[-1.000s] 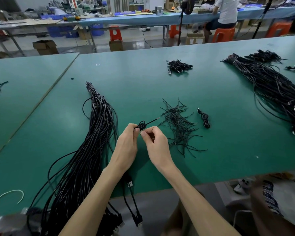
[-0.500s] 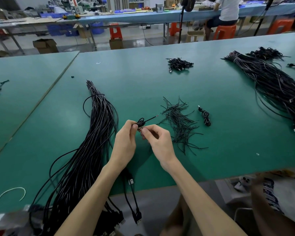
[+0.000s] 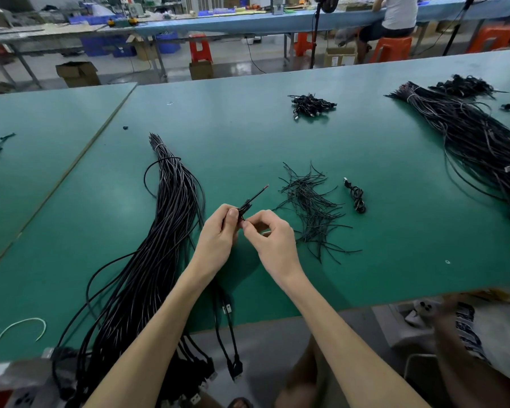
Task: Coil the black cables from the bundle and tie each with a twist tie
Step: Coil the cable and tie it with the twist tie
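The green work table (image 3: 365,260) fills most of what I see, with its near edge running under my forearms. The long bundle of black cables (image 3: 159,245) lies on its left half, bound with a pale band near its far tip. It fans out toward the near edge, where the plug ends hang over. A second, wider bundle (image 3: 477,142) stretches along the right side from the far edge toward the right edge. Between the two, right of centre, lies a loose heap of black twist ties (image 3: 309,207), spread out like straw. My left hand (image 3: 218,240) and right hand (image 3: 273,240) meet just above the table, between the long bundle and the twist ties, with the fingertips of both together. The left thumb and fingers are clamped on a small coil (image 3: 245,209) of black cable. The right thumb and forefinger are curled and pinch that coil at its near side. Whether a tie sits between them is too small to tell. A straight end (image 3: 258,192) of the cable sticks out of the coil toward the far right, with a reddish tip. A pile of tied coils (image 3: 311,104) rests toward the far edge, well apart from my hands. One finished coil (image 3: 357,197) lies alone just right of the twist ties. A white curved strip (image 3: 21,326) lies near the near-left corner.
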